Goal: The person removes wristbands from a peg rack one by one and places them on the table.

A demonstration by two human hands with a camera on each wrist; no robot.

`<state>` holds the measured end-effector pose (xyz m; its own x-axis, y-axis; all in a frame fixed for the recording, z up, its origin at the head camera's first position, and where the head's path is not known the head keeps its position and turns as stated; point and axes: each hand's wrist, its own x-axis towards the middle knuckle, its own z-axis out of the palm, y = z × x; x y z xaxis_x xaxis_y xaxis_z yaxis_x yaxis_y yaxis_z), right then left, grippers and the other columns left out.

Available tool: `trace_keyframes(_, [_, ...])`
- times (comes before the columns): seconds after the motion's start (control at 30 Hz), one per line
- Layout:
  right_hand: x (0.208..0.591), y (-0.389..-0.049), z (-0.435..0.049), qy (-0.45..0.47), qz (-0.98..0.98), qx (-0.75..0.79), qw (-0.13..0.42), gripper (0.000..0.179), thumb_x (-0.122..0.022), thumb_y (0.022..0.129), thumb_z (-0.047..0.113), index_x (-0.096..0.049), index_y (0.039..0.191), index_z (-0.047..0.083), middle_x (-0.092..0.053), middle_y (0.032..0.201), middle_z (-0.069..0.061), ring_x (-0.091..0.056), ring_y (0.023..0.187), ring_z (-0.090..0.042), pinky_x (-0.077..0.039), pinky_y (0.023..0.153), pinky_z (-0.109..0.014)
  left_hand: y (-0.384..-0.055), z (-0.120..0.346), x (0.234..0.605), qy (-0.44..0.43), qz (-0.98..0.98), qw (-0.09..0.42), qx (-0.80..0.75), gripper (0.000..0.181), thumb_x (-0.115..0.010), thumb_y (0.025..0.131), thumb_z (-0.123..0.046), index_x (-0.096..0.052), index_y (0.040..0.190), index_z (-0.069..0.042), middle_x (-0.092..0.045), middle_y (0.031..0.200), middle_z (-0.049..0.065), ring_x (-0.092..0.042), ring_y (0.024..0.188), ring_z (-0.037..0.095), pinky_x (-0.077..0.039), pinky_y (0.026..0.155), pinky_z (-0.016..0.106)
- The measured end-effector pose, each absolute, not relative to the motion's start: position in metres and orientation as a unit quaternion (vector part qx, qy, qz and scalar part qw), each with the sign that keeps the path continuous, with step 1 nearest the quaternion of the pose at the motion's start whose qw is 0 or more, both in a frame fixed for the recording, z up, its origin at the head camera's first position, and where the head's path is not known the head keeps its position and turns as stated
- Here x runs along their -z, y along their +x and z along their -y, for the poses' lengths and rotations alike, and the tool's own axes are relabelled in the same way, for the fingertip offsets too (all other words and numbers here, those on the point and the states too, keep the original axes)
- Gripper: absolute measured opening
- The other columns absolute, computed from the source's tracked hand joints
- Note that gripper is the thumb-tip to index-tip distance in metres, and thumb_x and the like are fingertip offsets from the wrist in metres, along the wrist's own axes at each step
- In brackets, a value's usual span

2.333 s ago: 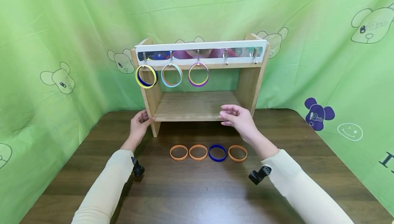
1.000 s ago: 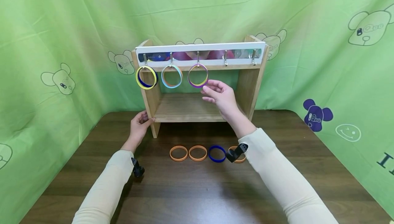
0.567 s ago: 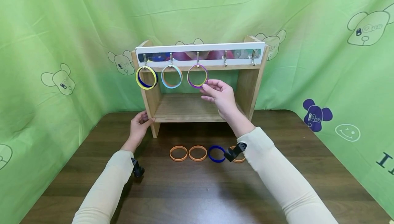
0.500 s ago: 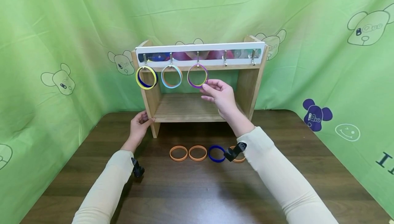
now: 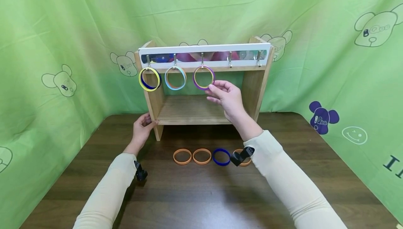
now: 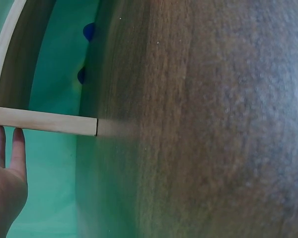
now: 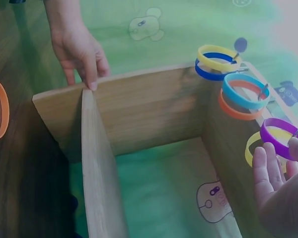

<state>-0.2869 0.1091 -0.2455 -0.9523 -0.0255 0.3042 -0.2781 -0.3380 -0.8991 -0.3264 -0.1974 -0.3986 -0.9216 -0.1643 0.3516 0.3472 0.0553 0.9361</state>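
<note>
Head cam: set back, looks forward and down; frames full wooden shelf (image 5: 195, 112), left hand (image 5: 142, 128), right hand (image 5: 229, 100). Left wrist: close, table (image 6: 213, 124) fills most of it; dim, so the wood strip (image 6: 44, 120) is probably the shelf's left side. Right wrist: near, looks across shelf toward left hand; shares hanging bands (image 7: 246, 104) with head.

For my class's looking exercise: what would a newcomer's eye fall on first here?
Most likely the bands hanging from hooks on the white rail across the top of the wooden shelf, where the right hand pinches the purple band on the middle hook. Next, the row of three orange bands and one blue band on the table in front. The left hand at the shelf's left side may come third.
</note>
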Motion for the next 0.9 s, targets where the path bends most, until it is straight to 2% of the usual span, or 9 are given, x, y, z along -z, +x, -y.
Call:
trace_keyframes(0.23, [0.242, -0.285, -0.109, 0.137, 0.555, -0.817, 0.083, 0.014, -0.065, 0.092, 0.002, -0.058, 0.104, -0.001, -0.067, 0.095, -0.012, -0.07, 0.081, -0.018, -0.057, 0.074, -0.031, -0.33, 0.198, 0.403, -0.063, 0.709, 0.198, 0.674, 0.041, -0.068, 0.087, 0.004, -0.057, 0.126, 0.008, -0.062, 0.117, 0.02, -0.059, 0.095, 0.008, -0.052, 0.078, 0.019])
trace_keyframes(0.53, [0.236, -0.282, -0.11, 0.144, 0.539, -0.826, 0.082, 0.013, -0.063, 0.093, 0.001, -0.056, 0.104, -0.001, -0.068, 0.093, -0.01, -0.07, 0.082, -0.018, -0.057, 0.074, -0.029, -0.323, 0.197, 0.399, -0.058, 0.701, 0.177, 0.688, 0.042, -0.067, 0.088, 0.006, -0.055, 0.128, 0.008, -0.057, 0.124, 0.027, -0.058, 0.096, 0.007, -0.051, 0.079, 0.017])
trace_keyframes(0.77, [0.232, -0.276, -0.116, 0.151, 0.525, -0.834, 0.079, 0.02, -0.062, 0.093, 0.0, -0.053, 0.11, -0.005, -0.068, 0.094, -0.011, -0.07, 0.082, -0.017, -0.057, 0.074, -0.029, -0.306, 0.192, 0.381, -0.056, 0.715, 0.168, 0.676, 0.042, -0.065, 0.088, 0.008, -0.053, 0.128, 0.012, -0.055, 0.125, 0.03, -0.056, 0.1, 0.015, -0.05, 0.078, 0.017])
trace_keyframes(0.9, [0.232, -0.271, -0.123, 0.153, 0.513, -0.841, 0.072, 0.019, -0.062, 0.093, -0.002, -0.053, 0.109, -0.005, -0.069, 0.094, -0.01, -0.07, 0.083, -0.018, -0.057, 0.074, -0.029, -0.309, 0.193, 0.382, -0.056, 0.716, 0.166, 0.676, 0.042, -0.066, 0.088, 0.007, -0.054, 0.128, 0.012, -0.056, 0.125, 0.029, -0.056, 0.098, 0.01, -0.05, 0.078, 0.017])
